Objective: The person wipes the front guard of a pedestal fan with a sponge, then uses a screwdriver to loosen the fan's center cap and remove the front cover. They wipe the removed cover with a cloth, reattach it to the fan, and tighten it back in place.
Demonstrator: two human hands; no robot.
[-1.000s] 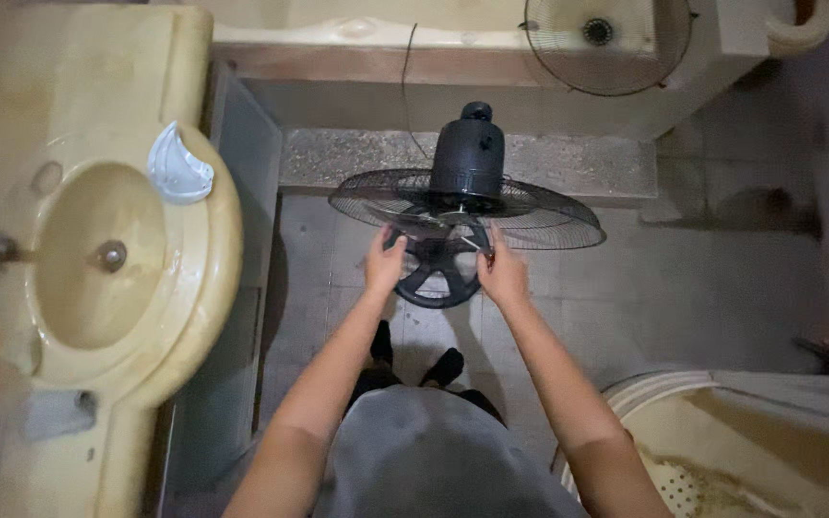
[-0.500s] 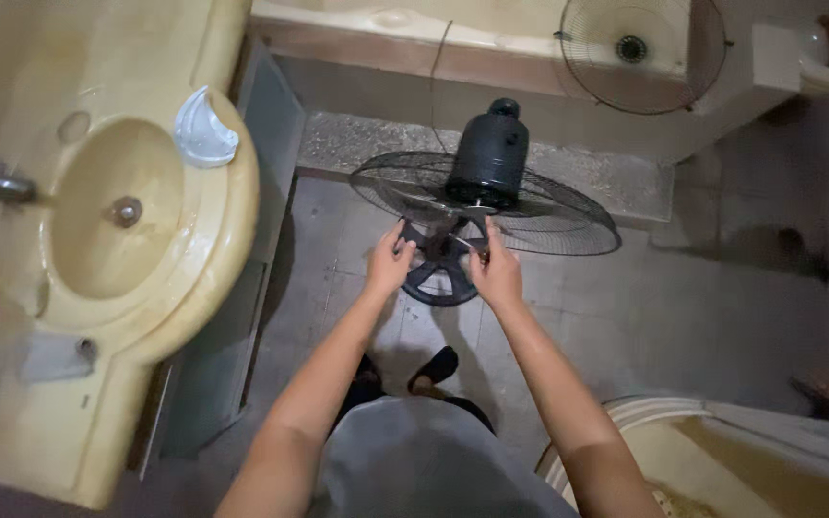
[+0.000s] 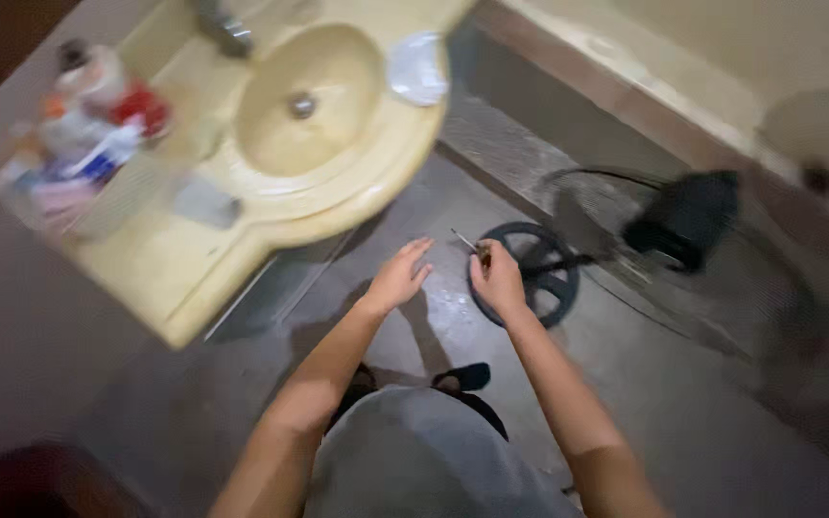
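Two hands hang apart over the floor. Left hand (image 3: 398,277) is spread and holds nothing. Right hand (image 3: 498,279) pinches a thin tool (image 3: 465,240) whose tip pokes out toward the left hand. Just beyond the right hand lies the fan's round base (image 3: 535,272), with its motor (image 3: 685,219) and cage (image 3: 693,288) farther right. Sink (image 3: 309,96) sits past the left hand.

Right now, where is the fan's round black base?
In the head view, the round black base lies on the floor right of centre, just beyond the right hand.
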